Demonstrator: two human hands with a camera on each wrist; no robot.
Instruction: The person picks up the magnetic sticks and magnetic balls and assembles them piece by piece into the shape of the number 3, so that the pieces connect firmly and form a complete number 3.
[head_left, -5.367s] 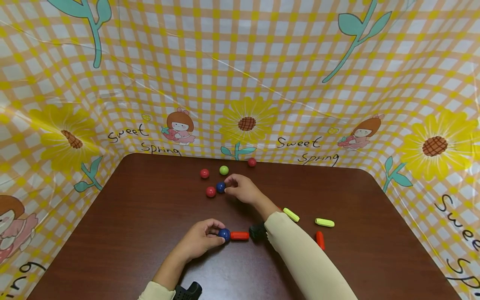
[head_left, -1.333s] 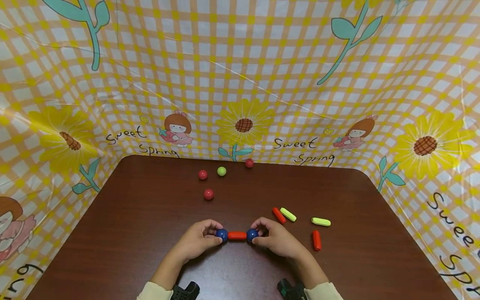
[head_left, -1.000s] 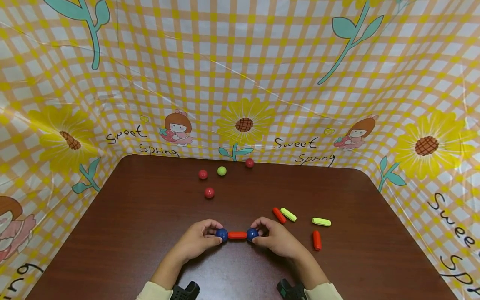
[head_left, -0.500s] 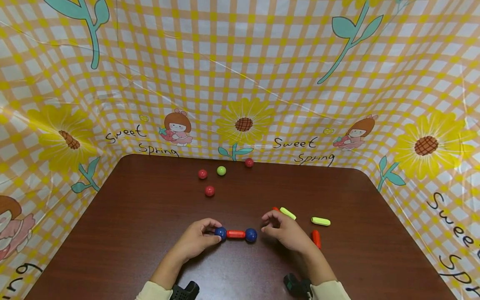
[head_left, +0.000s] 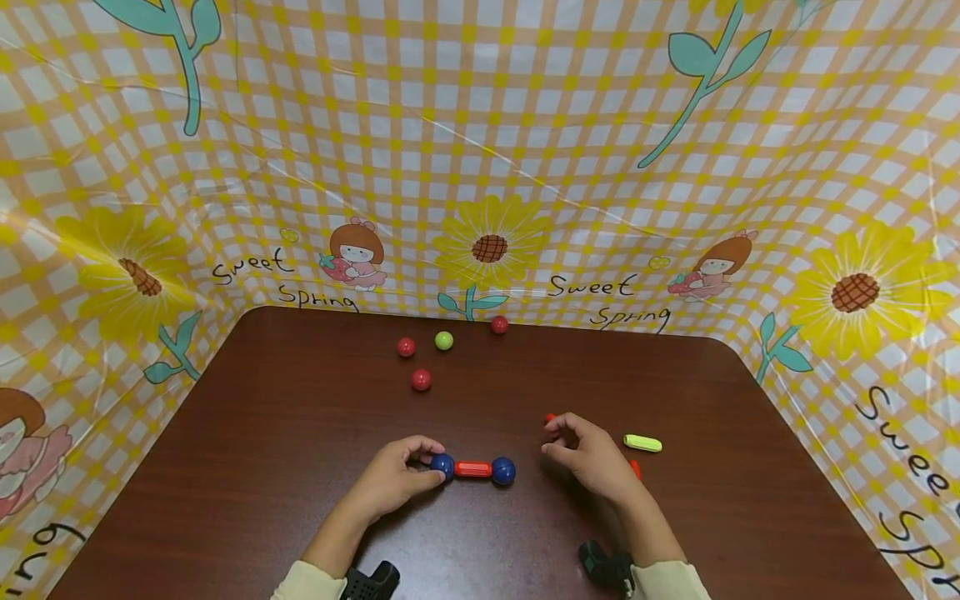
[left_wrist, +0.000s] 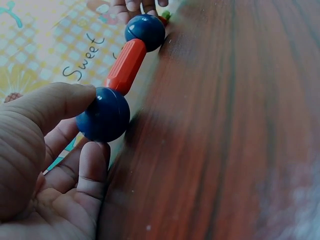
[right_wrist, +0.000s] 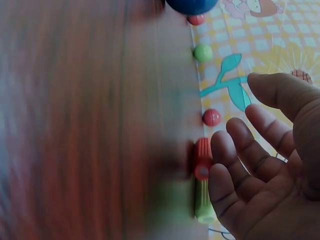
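My left hand [head_left: 392, 479] pinches a blue ball [left_wrist: 103, 116] between thumb and fingers. That ball joins a red rod [head_left: 473, 469], and a second blue ball [head_left: 503, 471] sits on the rod's other end, so the three form a dumbbell shape lying on the table. My right hand [head_left: 592, 457] holds nothing; its fingers are loosely bent over the table. Just beyond its fingertips, the right wrist view shows a loose red rod [right_wrist: 202, 159] beside a yellow-green rod [right_wrist: 203, 202]. The hand hides most of both in the head view.
Red balls [head_left: 406, 347] and a green ball [head_left: 444, 340] lie toward the back of the brown table [head_left: 315, 392]. Right of my right hand are a yellow-green rod [head_left: 642, 443] and a partly hidden red rod [head_left: 635, 469]. A checked cloth [head_left: 480, 125] surrounds the table's back and sides.
Earlier my right hand reached to a blue ball at the back; that ball came to the red rod's right end. It has since let go and moved right, toward the loose rods.
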